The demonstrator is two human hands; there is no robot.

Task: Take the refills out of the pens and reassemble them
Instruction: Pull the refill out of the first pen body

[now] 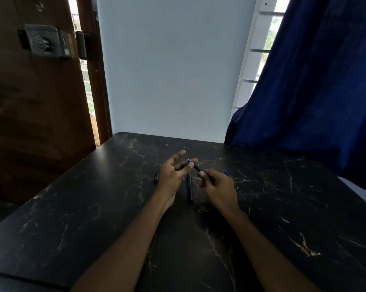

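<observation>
Hands are hovering close together just above the middle of the table, both on one black pen (197, 168). The right hand (219, 186) is gripping the pen's lower barrel, fingers curling round it and thumb pressing on top, so that the pen is slanting up and to the left. The left hand (172, 172) is facing palm inward and pinching the pen's blue tip end between its thumb and one fingertip, while its other fingers are spreading loosely above. The tip is too small to make out, and I cannot tell whether a refill is showing there.

Between the two wrists a second pen (190, 189), dark and slim, is lying on the table and pointing away from the person. Just left of the left hand a short black cap (156, 177) is lying apart from both pens. Just beyond the right hand a small blue piece (226, 172) is resting on the surface; I cannot tell whether it is a refill or another part.

The table (93, 218) is showing a black, marble-like top with pale veins. Beyond it a white wall (169, 70) is standing, with a brown door (30, 112) carrying a metal lock (45, 42) on the left and a blue curtain (314, 81) hanging beside a window (255, 60) on the right.
</observation>
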